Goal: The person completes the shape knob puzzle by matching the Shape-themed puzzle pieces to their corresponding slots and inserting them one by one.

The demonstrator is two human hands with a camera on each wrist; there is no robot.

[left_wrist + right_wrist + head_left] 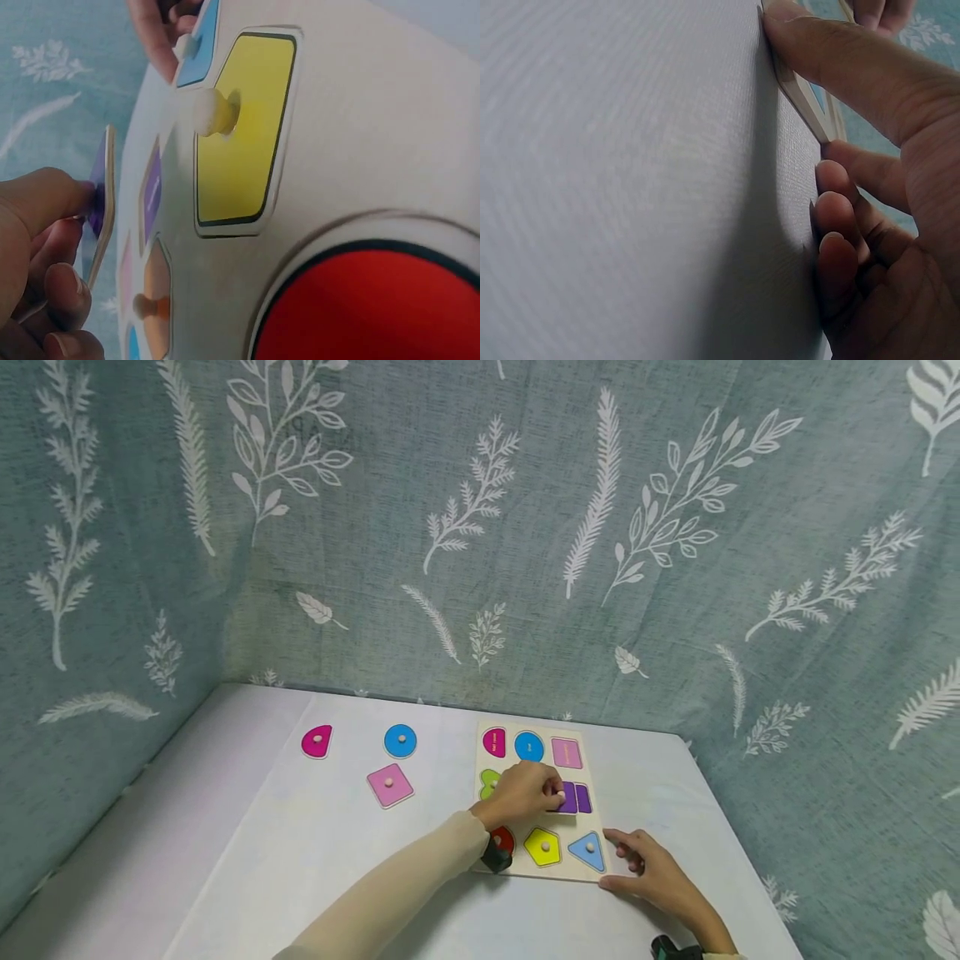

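My left hand (525, 792) pinches the white knob of a purple puzzle piece (567, 799) between thumb and fingers. In the left wrist view, that purple piece (103, 199) stands raised off the wooden puzzle board (390, 112), next to a purple printed recess (152, 191). At the board's near right corner is my right hand (652, 870). Its thumb (840, 56) lies against one edge and its index finger touches the other; the remaining fingers are curled loosely. A blue triangle (587, 852) and a yellow pentagon (542, 846) sit in the board's near row.
Left of the board, a magenta half circle (317, 742), a blue circle (400, 741) and a pink square (390, 786) lie on the white table (247, 860). Knobbed green (489, 782), red (504, 841) and orange (156, 300) pieces sit in the board. A patterned curtain (480, 527) hangs behind.
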